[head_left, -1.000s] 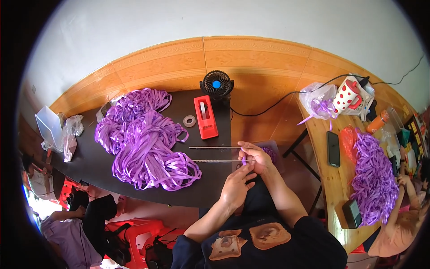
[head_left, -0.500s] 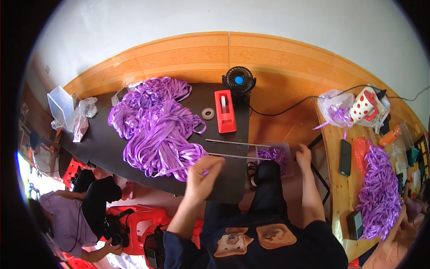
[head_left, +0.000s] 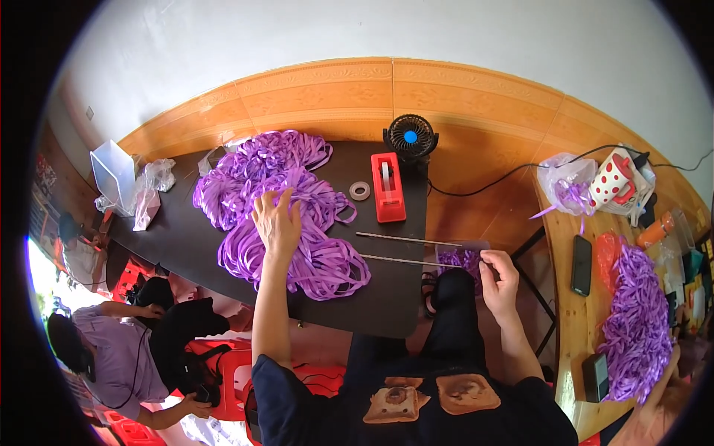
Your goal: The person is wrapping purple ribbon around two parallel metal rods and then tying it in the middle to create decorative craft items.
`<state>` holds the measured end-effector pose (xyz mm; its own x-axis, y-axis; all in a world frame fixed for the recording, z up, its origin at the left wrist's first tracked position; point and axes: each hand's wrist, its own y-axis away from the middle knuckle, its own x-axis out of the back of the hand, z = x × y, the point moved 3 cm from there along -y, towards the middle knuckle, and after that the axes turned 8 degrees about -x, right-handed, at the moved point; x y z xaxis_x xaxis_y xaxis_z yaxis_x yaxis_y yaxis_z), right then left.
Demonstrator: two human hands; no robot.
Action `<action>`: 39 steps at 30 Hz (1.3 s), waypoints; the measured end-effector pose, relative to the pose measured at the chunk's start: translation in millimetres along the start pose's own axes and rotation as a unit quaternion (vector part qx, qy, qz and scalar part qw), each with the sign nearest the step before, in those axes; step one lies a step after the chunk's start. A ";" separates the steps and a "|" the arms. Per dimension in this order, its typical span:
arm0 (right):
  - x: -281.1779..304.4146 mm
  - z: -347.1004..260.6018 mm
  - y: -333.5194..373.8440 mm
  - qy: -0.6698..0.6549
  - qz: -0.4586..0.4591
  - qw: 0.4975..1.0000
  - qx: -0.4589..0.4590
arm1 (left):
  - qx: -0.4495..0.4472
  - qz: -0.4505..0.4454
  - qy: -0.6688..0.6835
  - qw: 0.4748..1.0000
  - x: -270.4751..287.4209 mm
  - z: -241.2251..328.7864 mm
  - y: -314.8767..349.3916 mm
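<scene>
My left hand (head_left: 277,230) lies over a large heap of purple ribbon (head_left: 327,260) on the dark table, fingers apart and pointing away from me. Its fingertips touch the upper part of the heap, and I see nothing held in it. My right hand (head_left: 499,286) hovers beyond the table's right edge with thumb and fingers pinched together; whatever they hold, if anything, is too small to make out. Just left of it end two thin metal rods (head_left: 409,239) that jut out over the edge. Below them a clear bin (head_left: 476,245) contains purple ribbon pieces.
A red tape dispenser (head_left: 388,189), a tape roll (head_left: 360,191) and a black fan (head_left: 410,136) stand at the back right of the dark table (head_left: 387,301). On the wooden table (head_left: 571,357) are a phone (head_left: 581,265) and more ribbon (head_left: 636,327). A person (head_left: 123,349) sits at left.
My left hand has moved left and away from me, from the heap's right edge onto its upper part, and its fingers have spread. My right hand has come slightly lower, fingers now pinched.
</scene>
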<state>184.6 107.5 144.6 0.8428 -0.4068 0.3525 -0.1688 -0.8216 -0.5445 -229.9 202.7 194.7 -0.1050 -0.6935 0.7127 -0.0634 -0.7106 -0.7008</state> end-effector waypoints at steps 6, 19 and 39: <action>-22.9 -14.7 13.0 -0.023 -0.052 0.998 0.022 | 0.006 -0.021 0.007 1.000 -7.7 -6.6 3.4; -7.7 -16.7 20.9 -0.041 -0.024 0.999 -0.024 | 0.391 0.601 0.100 0.690 120.7 -100.8 162.3; 5.1 -68.5 23.9 0.012 -0.046 0.995 0.092 | 0.153 -0.023 0.531 0.833 -16.7 -7.5 -113.6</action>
<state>149.9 58.5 185.6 0.8373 -0.3453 0.4238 0.0064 -0.7690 -0.6392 -228.4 295.9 262.2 -0.9387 -0.2839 0.1954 0.1477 -0.8436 -0.5162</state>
